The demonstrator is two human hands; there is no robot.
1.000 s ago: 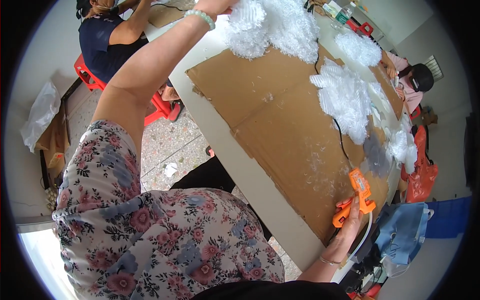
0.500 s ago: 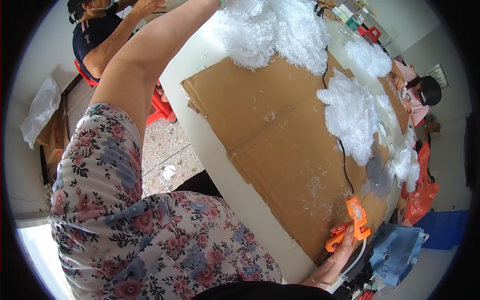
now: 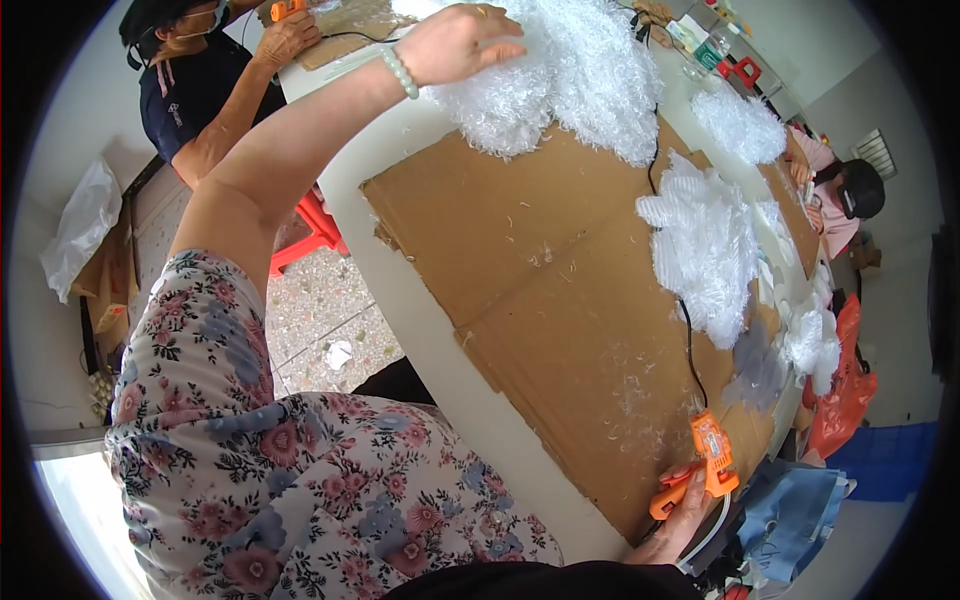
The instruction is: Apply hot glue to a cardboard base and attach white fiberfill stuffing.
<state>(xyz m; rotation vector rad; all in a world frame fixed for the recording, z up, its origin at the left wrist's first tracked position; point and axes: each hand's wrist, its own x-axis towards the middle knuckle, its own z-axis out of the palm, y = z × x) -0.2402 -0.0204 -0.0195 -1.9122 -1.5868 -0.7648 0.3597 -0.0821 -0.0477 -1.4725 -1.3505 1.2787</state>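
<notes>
My left hand reaches far across to the big pile of white shredded, fluffy plastic pieces. Its fingers are stretched out at the pile's left edge, and I see nothing in them. Close to me on the right, my right hand is wrapped round an orange hot glue gun. A black cord runs from the gun, and a pale glue stick curves out of it. Beneath lies a large brown cardboard sheet strewn with fine clear strands. Flat white ribbed plastic pieces are stacked on its right side.
At the far left a masked person holds another orange glue gun. Another person in a black cap works across the table at right. A smaller white pile, a red bag and a blue bag are along the right.
My left hand has come back into view from the top edge and now lies over the left side of the big pile. My right hand keeps the glue gun, slightly lower.
</notes>
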